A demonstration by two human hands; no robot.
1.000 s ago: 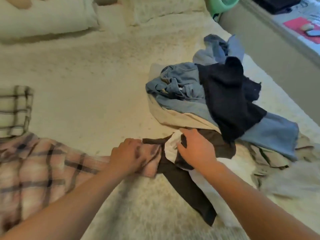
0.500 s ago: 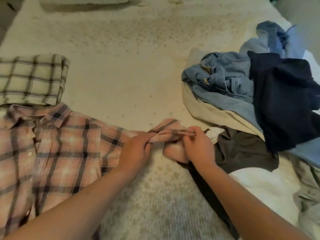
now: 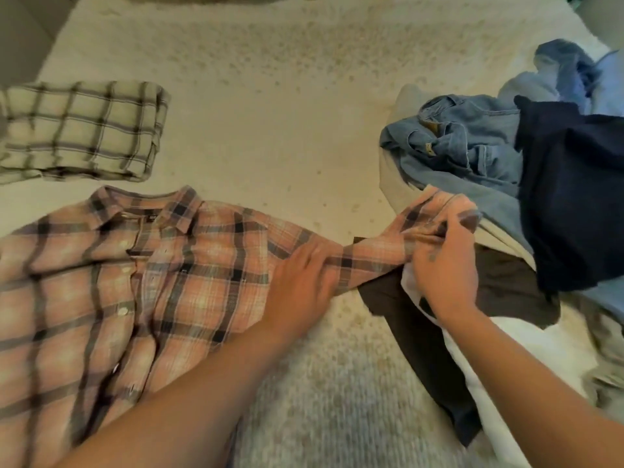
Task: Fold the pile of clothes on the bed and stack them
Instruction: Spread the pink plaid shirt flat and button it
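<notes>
The pink plaid shirt (image 3: 135,285) now lies spread front-up on the bed (image 3: 270,130), collar away from the person — half a second ago its near sleeve was still bunched between the two hands, and it has since been drawn out straight toward the unfolded pile (image 3: 506,170). The right hand (image 3: 442,265) pinches the cuff end, fingers curled round the cloth, just at the pile's near edge. The left hand (image 3: 304,275) rests with flat, straight fingers on the sleeve where it joins the shirt body, pressing rather than gripping. Beyond the shirt's collar sits one folded cream plaid garment (image 3: 77,133) (the stack so far, as far as I can see). With the sleeve pulled free, the shirt looks ready for its first fold — probably the sleeve across the body.
</notes>
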